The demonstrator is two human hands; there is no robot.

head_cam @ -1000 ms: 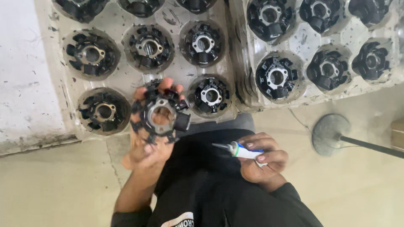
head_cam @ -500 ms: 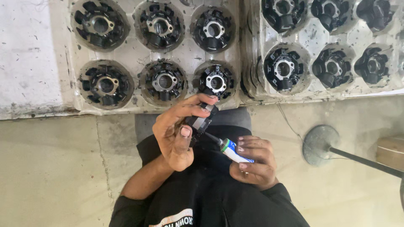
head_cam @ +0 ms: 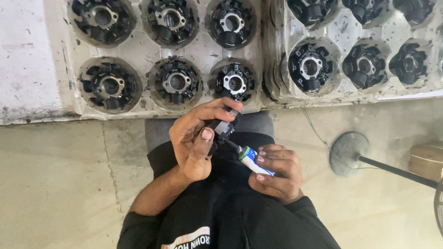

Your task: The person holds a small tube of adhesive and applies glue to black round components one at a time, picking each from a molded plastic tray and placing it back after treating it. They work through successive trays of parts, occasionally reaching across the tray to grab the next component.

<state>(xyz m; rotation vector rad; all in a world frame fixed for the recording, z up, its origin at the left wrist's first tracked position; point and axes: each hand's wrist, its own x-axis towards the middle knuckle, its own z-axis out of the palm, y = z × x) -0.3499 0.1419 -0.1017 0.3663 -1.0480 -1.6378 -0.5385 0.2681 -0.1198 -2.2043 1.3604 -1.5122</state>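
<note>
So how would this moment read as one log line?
left hand: grips black ring-shaped part | right hand: holds small white-blue tube, nozzle at part | moulded trays of like parts ahead

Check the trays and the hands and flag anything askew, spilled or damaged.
Nothing stands out. The black round parts sit level in their tray pockets; the left hand holds one part, the right hand a small tube.

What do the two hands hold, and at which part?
Left hand grips the black round part by its rim; right hand holds the small tube around its body.

Soft, even daylight; sharp focus, faint shadows
</note>
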